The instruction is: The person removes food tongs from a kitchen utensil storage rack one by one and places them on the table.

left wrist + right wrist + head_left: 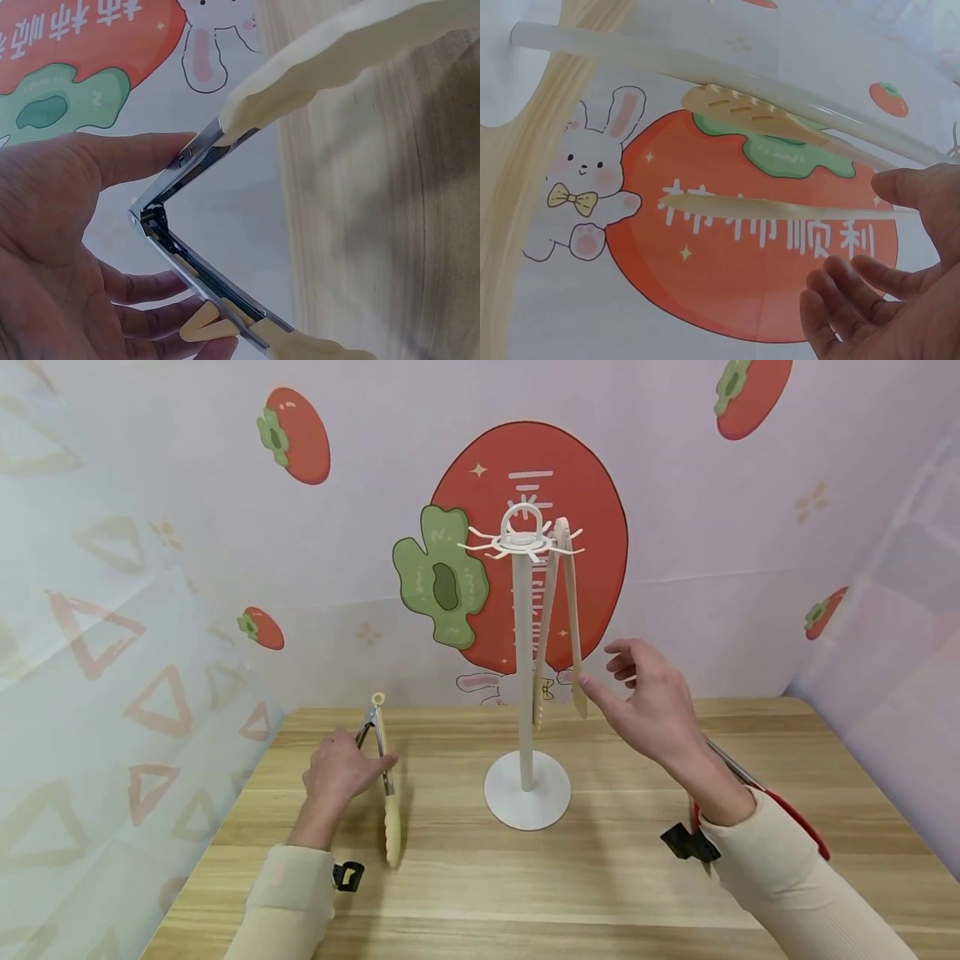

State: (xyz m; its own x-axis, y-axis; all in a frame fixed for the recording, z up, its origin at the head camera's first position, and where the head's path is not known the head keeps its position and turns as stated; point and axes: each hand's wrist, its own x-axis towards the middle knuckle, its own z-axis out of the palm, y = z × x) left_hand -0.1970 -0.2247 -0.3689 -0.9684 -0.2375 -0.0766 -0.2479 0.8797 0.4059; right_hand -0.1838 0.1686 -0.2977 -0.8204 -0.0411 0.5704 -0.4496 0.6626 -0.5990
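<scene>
My left hand [341, 768] grips metal tongs with cream scalloped tips [392, 831], thumb on one arm and fingers round the other. The left wrist view shows the tongs [176, 169] spread wide, with the hinge near the palm. A white stand [524, 668] rises at the middle of the table. From one of its top hooks hangs a pair of cream tongs [572, 618], arms apart and pointing down. Beside these, my right hand [652, 702] is held up with relaxed, slightly bent fingers and nothing in the palm; its thumb tip is close to the near arm.
A red tool with a metal shaft [795, 818] lies on the wooden table [450, 893] at the right, partly hidden by my right forearm. Several curved hooks ring the stand's top. Behind the table hangs a printed cloth [360, 577] with red fruit.
</scene>
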